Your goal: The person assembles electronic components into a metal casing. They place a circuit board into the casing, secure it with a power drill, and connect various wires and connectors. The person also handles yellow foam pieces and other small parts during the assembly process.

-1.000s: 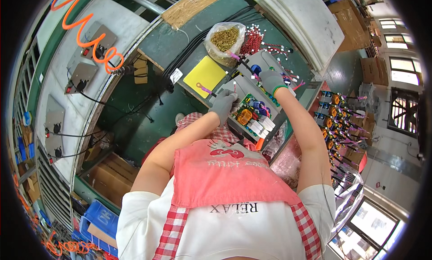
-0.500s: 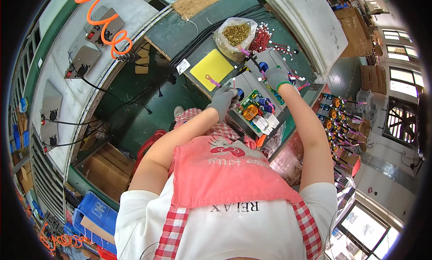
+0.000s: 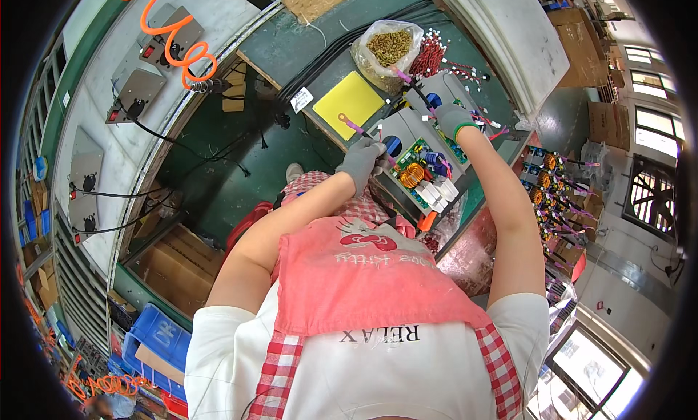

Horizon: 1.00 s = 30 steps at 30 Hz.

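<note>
Two grey metal casings with green circuit boards sit side by side on the bench. The nearer casing (image 3: pixel 401 123) carries a copper-wound coil (image 3: pixel 412 175), blue parts and white blocks. My left hand (image 3: pixel 360 164), in a grey glove, is closed at its left edge, around a lead ending in a purple-sleeved ring terminal (image 3: pixel 351 123). My right hand (image 3: pixel 455 119), in a grey glove with a green cuff, bends its fingers down over the boards, beside the farther casing (image 3: pixel 446 86). Its fingertips are hidden. A black lead (image 3: pixel 419 94) with a purple end rises close to it.
Beyond the casings stand a clear bag of brass-coloured small parts (image 3: pixel 389 49) and a bundle of red wires (image 3: pixel 434 57). A yellow sheet (image 3: pixel 349 105) and black cables lie on the left. White panels (image 3: pixel 509 46) lean at the right; more coil assemblies (image 3: pixel 545 180) stand beyond my right arm.
The whole view has shifted a little, so the bench things sit slightly higher and further right. Both hands remain at the casings, with the left shifting only slightly against them.
</note>
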Motion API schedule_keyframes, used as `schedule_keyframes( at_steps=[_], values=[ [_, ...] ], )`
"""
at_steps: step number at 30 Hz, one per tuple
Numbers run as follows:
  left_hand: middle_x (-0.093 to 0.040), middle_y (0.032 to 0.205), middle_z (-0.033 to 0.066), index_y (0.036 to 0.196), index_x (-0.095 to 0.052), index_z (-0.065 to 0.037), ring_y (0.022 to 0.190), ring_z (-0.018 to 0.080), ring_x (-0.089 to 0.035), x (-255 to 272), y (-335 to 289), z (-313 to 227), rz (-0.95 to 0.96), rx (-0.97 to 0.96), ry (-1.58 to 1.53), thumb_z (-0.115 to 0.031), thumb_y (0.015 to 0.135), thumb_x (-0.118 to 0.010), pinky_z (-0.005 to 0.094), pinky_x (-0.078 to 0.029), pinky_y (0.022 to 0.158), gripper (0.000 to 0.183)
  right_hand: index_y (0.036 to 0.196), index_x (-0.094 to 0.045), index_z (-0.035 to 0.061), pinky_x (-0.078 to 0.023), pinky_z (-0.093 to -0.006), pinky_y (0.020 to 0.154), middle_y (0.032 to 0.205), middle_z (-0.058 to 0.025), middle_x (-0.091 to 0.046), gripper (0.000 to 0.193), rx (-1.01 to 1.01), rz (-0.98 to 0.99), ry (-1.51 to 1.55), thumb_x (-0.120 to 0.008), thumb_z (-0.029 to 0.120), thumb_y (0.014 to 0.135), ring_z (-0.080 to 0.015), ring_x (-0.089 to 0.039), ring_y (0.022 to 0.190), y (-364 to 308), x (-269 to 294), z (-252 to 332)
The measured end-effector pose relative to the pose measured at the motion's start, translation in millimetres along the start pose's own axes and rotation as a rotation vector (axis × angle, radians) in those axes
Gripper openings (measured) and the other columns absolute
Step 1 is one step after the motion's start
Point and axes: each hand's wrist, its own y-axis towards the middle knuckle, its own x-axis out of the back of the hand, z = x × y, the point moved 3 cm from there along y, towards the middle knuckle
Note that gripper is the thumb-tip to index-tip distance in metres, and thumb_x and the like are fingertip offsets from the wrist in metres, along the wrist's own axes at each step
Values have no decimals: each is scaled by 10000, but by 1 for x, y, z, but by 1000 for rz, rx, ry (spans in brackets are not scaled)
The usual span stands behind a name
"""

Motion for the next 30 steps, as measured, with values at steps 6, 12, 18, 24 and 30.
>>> schedule_keyframes(
  at_steps=[6, 12, 18, 24, 30],
  values=[
    [-575, 720, 38, 932, -544, -44, 546, 92, -530, -1, 0, -3, 11, -8, 14, -135, 889, -534, 217, -436, 463, 101, 1080, -623, 59, -511, -418, 795, 1050, -182, -646, 247, -11, -9, -8, -568, 150, 856, -328, -647, 934, 10, -6, -9],
    [-575, 727, 28, 959, -552, -45, 521, 82, -497, 3, 6, 5, 149, -27, 75, -206, 891, -542, 215, -369, 425, 175, 1002, -604, 85, -502, -394, 783, 948, -124, -633, 193, -14, -466, 36, -600, 112, 811, -284, -613, 975, -9, -7, 4],
    [-571, 731, 5, 1022, -574, -72, 511, 55, -466, -4, 1, -9, 167, -51, -46, -273, 909, -558, 200, -334, 423, 231, 992, -609, 126, -490, -382, 748, 902, -77, -608, 202, 150, -650, 208, -612, 107, 791, -265, -585, 903, -87, 8, 68],
    [-551, 759, -7, 1044, -569, -28, 539, 51, -430, -17, -12, -13, 254, -173, 100, -142, 923, -551, 186, -350, 451, 167, 970, -648, 102, -471, -401, 739, 844, -117, -606, 159, 271, -805, 709, -600, 122, 819, -304, -582, 844, -115, -20, 81],
    [-590, 793, 17, 1053, -580, -31, 596, 66, -507, -9, -7, 9, 265, 2, 140, -217, 959, -491, 198, -402, 502, 227, 918, -665, 84, -492, -378, 761, 897, -136, -627, 130, 193, -593, 564, -594, 110, 813, -302, -607, 851, -116, -41, 83]
  ],
)
